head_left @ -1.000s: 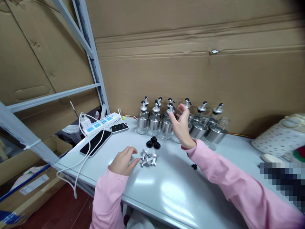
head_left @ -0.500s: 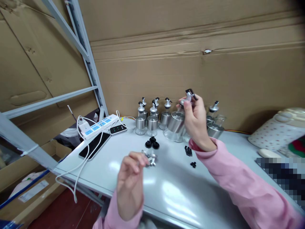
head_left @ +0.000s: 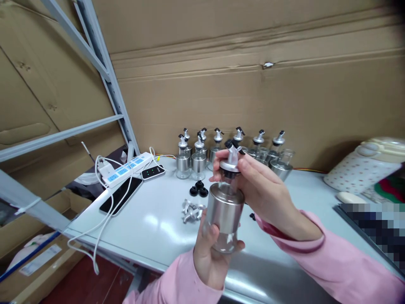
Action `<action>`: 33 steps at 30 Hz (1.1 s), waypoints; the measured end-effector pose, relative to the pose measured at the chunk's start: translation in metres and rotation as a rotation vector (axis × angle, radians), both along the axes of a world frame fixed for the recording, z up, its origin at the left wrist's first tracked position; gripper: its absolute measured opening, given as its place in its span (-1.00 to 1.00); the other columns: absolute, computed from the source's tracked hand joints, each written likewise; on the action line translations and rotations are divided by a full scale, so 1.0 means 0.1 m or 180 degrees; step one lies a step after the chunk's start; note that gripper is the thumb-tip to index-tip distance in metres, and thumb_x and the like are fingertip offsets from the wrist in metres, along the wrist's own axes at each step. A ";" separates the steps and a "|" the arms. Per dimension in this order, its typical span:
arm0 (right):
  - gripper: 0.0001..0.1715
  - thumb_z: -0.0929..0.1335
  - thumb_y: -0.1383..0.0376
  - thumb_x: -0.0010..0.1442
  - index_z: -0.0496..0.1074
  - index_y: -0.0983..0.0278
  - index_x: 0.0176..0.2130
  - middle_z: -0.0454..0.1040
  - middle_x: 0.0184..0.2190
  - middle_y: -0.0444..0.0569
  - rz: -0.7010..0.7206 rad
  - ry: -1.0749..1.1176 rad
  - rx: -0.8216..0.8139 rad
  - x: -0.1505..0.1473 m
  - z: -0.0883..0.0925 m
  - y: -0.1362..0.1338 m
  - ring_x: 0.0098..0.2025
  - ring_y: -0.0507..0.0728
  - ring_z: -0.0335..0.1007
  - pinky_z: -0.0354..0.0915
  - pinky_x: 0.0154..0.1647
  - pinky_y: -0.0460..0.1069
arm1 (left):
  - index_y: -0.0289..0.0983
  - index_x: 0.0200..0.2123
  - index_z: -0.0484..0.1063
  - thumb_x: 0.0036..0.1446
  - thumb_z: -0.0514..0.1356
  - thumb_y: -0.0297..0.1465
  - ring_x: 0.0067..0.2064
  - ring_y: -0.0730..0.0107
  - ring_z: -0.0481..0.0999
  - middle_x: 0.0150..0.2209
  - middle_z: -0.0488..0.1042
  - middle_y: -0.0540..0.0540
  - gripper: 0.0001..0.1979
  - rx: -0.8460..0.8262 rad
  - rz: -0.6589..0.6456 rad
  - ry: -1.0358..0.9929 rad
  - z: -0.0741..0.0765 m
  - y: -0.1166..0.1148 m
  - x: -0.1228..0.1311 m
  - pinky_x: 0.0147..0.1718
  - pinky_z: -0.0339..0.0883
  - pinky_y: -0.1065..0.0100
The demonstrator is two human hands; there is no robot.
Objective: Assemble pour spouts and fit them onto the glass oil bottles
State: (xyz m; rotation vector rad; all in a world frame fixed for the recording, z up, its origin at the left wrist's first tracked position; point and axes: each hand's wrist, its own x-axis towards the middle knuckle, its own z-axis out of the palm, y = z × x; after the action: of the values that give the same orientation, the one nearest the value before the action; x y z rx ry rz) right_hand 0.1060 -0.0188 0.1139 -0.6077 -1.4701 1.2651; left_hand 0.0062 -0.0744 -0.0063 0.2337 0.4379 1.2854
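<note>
A glass bottle (head_left: 226, 211) with a brushed steel band is held up over the table, slightly tilted. My left hand (head_left: 211, 249) wraps round its lower part from below. At the neck, the fingers of my right hand (head_left: 259, 179) close round the silver pourer (head_left: 232, 158) with its black flip cap, which sits on the bottle. Left of the bottle lie silver spout pieces (head_left: 192, 211) in a small pile. Behind them are three black stoppers (head_left: 199, 188). Small black parts (head_left: 252, 216) show partly beneath my right wrist.
Several similar bottles (head_left: 182, 162) with pourers stand along the cardboard wall (head_left: 190, 97). At the left are a power strip (head_left: 126, 169), a phone (head_left: 122, 196), a small display device (head_left: 153, 172) and white cables. A dotted container (head_left: 351, 169) and white mouse (head_left: 351, 197) are at the right.
The bottle has come forward from the back row, with my right hand at its top. My left hand has moved right from the silver pieces and taken hold of the bottle's lower part.
</note>
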 end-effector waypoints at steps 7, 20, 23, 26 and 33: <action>-0.63 0.33 0.01 0.09 0.25 0.22 -0.25 0.28 -0.42 -0.15 0.0053 0.0134 -0.0088 -0.03 -0.14 0.17 -0.47 -0.01 0.28 0.35 -0.44 -0.05 | -0.24 -0.23 0.37 -0.33 0.46 -0.28 -0.21 0.14 0.47 -0.23 0.46 -0.14 -0.46 -0.0408 0.0013 -0.0175 0.07 0.01 0.11 -0.40 0.38 0.28; -0.59 0.23 -0.07 0.16 0.14 0.21 -0.36 0.30 -0.55 -0.21 -0.0211 -0.0171 -0.0230 -0.04 -0.13 0.11 -0.59 -0.05 0.26 0.28 -0.58 -0.12 | -0.29 -0.24 0.47 -0.21 0.40 -0.27 -0.23 0.26 0.43 -0.29 0.44 -0.13 -0.58 0.0542 -0.0491 -0.0064 0.09 -0.06 0.15 -0.31 0.40 0.25; -0.56 0.25 -0.07 0.14 0.11 0.22 -0.41 0.31 -0.57 -0.22 -0.0144 -0.0137 -0.0394 -0.05 -0.10 0.09 -0.60 -0.06 0.26 0.28 -0.61 -0.14 | -0.30 -0.23 0.48 -0.25 0.42 -0.29 -0.22 0.23 0.43 -0.31 0.44 -0.13 -0.55 0.0602 -0.0592 0.0007 0.06 -0.06 0.15 -0.28 0.38 0.23; -0.57 0.25 -0.08 0.13 0.11 0.21 -0.39 0.32 -0.58 -0.23 -0.0144 -0.0109 -0.0520 -0.06 -0.07 0.05 -0.62 -0.06 0.27 0.29 -0.65 -0.15 | -0.33 -0.22 0.49 -0.28 0.43 -0.30 -0.24 0.22 0.46 -0.33 0.47 -0.15 -0.52 0.0660 -0.0755 0.0020 0.04 -0.05 0.16 -0.26 0.37 0.24; -0.64 0.22 -0.05 0.17 0.09 0.15 -0.31 0.38 -0.46 -0.20 -0.0402 -0.0017 -0.0430 -0.06 -0.04 -0.01 -0.61 -0.02 0.35 0.30 -0.70 -0.13 | -0.35 -0.22 0.50 -0.30 0.44 -0.34 -0.20 0.26 0.45 -0.30 0.47 -0.16 -0.52 0.0699 -0.0857 -0.0125 0.09 -0.06 0.16 -0.21 0.38 0.26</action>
State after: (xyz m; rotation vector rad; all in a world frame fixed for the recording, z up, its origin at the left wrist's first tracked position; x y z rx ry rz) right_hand 0.1003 -0.0199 0.1095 -0.7819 -1.3364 1.2710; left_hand 0.0225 -0.0800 0.0025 0.4366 0.2219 1.0704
